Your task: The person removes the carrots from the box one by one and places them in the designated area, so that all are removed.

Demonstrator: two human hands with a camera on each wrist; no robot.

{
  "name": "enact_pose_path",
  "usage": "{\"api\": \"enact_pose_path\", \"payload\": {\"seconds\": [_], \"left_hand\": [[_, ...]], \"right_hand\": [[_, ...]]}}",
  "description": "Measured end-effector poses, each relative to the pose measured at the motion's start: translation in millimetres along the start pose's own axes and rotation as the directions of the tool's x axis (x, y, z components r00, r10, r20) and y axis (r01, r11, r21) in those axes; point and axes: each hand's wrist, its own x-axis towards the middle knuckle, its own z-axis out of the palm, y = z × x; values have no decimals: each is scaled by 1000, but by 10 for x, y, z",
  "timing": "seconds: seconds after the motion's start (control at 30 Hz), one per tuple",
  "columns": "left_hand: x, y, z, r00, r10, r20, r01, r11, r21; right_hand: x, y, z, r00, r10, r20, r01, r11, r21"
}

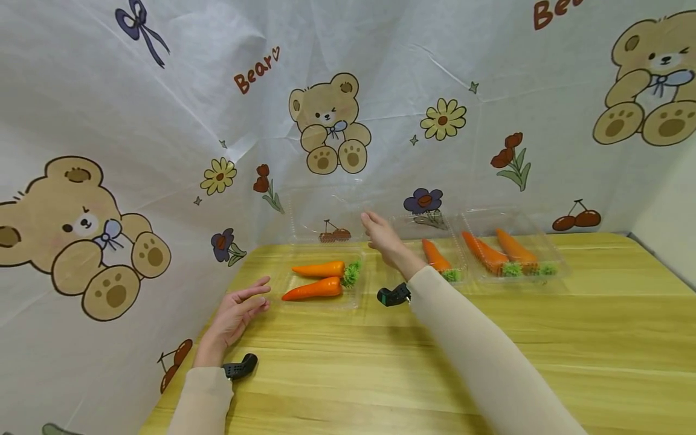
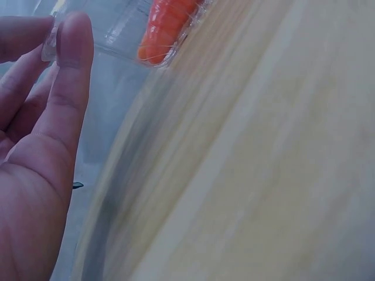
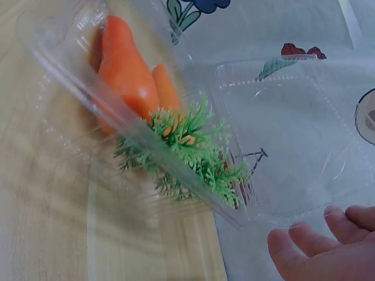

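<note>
Two orange carrots [image 1: 321, 279] with frilly green tops lie in a clear plastic box [image 1: 348, 305] at the left of the table. Its clear lid [image 1: 310, 217] stands raised against the printed cloth behind. My right hand [image 1: 388, 243] reaches in at the lid's right side, its fingers extended. In the right wrist view, those fingertips [image 3: 299, 234] are right by the lid's lower edge. Beside the box's left end is my left hand [image 1: 235, 315], with thumb and forefinger apart. The left wrist view has its thumb [image 2: 73, 44] overlapping the corner of the box.
Right of my right hand sits another clear box [image 1: 459, 241] with a carrot [image 1: 437, 257] in it, partly behind the arm. Farther right, a clear box [image 1: 554, 260] contains two carrots [image 1: 497, 254]. A bear-patterned cloth [image 1: 391, 78] rises along the table's back and left.
</note>
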Motion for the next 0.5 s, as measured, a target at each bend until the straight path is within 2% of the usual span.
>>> {"api": "enact_pose_path", "payload": {"seconds": [0.27,0.5], "left_hand": [[8,2,8,1000,-1,-7,1,1000,4],[0,-6,21,1000,4,-4,-4,1000,0]], "right_hand": [[68,27,65,996,93,-15,-92,991,96],[86,45,75,993,117,-11,-117,993,20]]}}
